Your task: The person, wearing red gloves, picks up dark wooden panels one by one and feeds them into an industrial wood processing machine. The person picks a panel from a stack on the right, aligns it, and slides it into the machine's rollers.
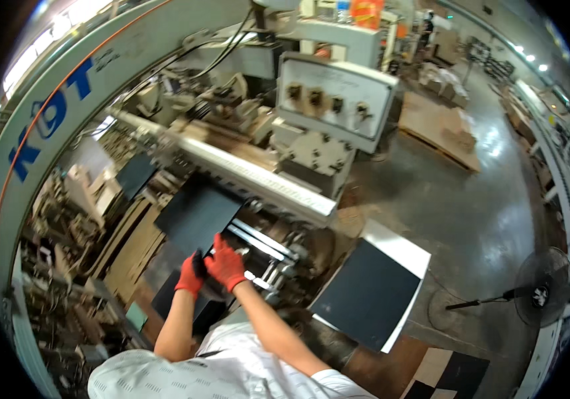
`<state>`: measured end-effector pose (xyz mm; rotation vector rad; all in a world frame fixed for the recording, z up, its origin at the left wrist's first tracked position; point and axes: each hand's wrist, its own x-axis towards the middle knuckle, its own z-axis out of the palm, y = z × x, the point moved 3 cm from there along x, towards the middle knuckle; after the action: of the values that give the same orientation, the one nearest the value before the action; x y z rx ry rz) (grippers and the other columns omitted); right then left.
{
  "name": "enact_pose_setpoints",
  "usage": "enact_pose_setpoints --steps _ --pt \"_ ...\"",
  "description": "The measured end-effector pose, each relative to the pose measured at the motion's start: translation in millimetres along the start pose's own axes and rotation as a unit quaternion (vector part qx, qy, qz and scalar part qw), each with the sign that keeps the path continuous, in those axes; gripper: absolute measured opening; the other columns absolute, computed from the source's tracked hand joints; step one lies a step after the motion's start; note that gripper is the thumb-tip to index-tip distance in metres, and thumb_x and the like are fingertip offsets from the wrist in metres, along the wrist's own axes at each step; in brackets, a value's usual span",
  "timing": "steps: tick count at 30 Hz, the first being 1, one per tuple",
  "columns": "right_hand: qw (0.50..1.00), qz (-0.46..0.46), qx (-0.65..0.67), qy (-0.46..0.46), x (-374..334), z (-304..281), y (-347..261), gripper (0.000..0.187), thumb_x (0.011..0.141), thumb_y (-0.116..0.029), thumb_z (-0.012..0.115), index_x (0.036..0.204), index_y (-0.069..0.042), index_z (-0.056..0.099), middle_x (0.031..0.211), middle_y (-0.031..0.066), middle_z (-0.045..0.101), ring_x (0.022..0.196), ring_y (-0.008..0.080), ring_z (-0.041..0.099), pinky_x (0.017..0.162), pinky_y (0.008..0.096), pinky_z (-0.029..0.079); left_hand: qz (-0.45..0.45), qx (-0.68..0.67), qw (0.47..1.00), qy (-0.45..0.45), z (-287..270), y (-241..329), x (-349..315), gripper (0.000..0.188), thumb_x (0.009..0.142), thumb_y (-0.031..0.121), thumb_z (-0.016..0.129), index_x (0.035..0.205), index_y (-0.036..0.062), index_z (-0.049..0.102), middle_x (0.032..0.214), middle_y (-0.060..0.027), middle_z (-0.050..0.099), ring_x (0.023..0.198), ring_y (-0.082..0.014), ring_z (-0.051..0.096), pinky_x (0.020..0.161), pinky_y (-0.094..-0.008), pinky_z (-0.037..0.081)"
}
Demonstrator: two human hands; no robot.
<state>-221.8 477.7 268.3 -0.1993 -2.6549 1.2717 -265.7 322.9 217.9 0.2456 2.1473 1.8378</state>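
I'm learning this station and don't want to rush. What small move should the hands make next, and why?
Probably ease the dark sheet slightly toward the long white bar: the left hand and right hand are both at its near edge, while its far side points toward that bar.

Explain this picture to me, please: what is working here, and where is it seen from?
No robot here: these are a person's own hands, seen by a wide camera worn on their head, which bends straight edges near the rim. The red-gloved left hand and right hand are at the near edge of a dark sheet lying on a machine; whether they grip it is unclear. Beyond stands a knobbed panel. To the right, a second dark sheet overlaps something white.
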Motion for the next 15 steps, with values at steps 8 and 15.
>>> enact_pose_setpoints --steps 8,15 --pt "1.0 -0.016 -0.023 0.007 -4 -8 -7 0.084 0.083 -0.039 0.065 0.148 0.004 0.031 0.127 0.0241 0.059 0.111 0.0382 0.062 0.091 0.044 0.053 -0.13 -0.296 0.945 0.058 6 -5 4 0.031 0.102 0.035 0.053 0.095 0.0076 0.066 0.074 -0.0024 0.061 0.067 -0.0144 0.058 0.059 -0.0299 0.046" --pt "0.999 -0.013 -0.038 -0.011 4 -10 -8 0.085 0.084 -0.042 0.064 0.148 0.002 0.032 0.133 0.0236 0.057 0.115 0.0374 0.061 0.096 0.0424 0.051 -0.117 -0.354 0.927 0.027 6 -9 13 0.03 0.101 0.035 0.056 0.097 0.0069 0.065 0.082 -0.0064 0.066 0.073 -0.0189 0.062 0.065 -0.0314 0.049"
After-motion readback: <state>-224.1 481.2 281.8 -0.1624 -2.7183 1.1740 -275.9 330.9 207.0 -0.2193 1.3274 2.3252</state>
